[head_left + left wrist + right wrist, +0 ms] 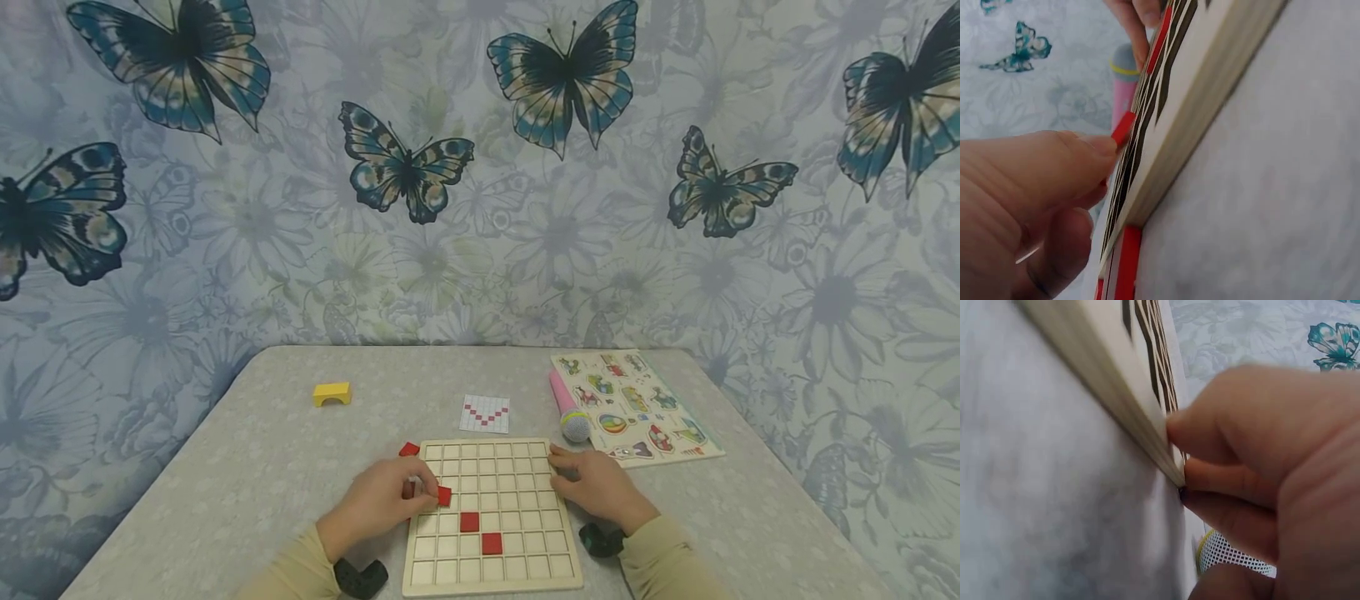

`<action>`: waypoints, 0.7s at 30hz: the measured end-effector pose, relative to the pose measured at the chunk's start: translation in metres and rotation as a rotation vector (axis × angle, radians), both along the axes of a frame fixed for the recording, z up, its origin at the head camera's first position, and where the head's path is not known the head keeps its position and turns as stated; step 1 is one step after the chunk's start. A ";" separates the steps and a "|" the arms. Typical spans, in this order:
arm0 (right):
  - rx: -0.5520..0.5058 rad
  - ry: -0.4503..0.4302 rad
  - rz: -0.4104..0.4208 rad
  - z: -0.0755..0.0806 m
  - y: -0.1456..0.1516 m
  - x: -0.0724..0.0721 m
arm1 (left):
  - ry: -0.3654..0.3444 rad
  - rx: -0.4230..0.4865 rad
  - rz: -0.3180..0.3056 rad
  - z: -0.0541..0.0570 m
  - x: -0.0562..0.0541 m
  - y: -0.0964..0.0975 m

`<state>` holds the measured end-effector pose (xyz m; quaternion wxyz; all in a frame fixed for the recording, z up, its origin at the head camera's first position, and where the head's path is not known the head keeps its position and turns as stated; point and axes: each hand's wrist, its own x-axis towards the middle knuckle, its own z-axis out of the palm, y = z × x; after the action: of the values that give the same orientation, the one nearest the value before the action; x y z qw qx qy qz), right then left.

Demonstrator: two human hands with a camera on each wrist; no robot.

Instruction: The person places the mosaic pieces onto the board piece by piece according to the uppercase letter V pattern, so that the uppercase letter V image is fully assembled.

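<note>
My left hand [386, 504] pinches a small red square tile [444, 497] between thumb and fingertips. The left wrist view shows that tile [1124, 128] tilted, close over the wooden grid board [517, 500] near its left side. Two more red tiles, one [469, 522] and another [492, 543], lie in cells of the board on a descending diagonal. At the board's right edge, my right hand [596, 487] grips the rim near the far corner. Its thumb [1200, 428] lies on the rim and its other fingers meet the side. Loose red tiles [1127, 262] lie against the board's left edge, partly hidden.
Behind the board lies a white pattern card [485, 414] with red squares in a V. A pink toy microphone [575, 425] rests beside a picture puzzle board [637, 408] at the right. A yellow arch block [332, 393] stands back left. Butterfly-printed fabric [480, 275] hangs behind the table.
</note>
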<state>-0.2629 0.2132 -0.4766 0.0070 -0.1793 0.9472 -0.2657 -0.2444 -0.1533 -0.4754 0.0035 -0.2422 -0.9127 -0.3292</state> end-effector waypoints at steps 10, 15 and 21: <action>0.031 0.068 -0.064 -0.003 -0.006 -0.001 | -0.002 -0.015 -0.017 -0.003 0.004 0.007; 0.046 0.058 -0.080 -0.002 -0.007 -0.001 | 0.005 -0.009 -0.020 -0.005 0.004 0.008; 0.037 0.031 -0.087 0.000 -0.008 -0.001 | 0.036 0.010 -0.038 -0.007 0.003 0.009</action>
<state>-0.2636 0.2054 -0.4769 -0.0156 -0.1421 0.9589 -0.2453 -0.2412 -0.1439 -0.4820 0.0147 -0.2656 -0.9060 -0.3293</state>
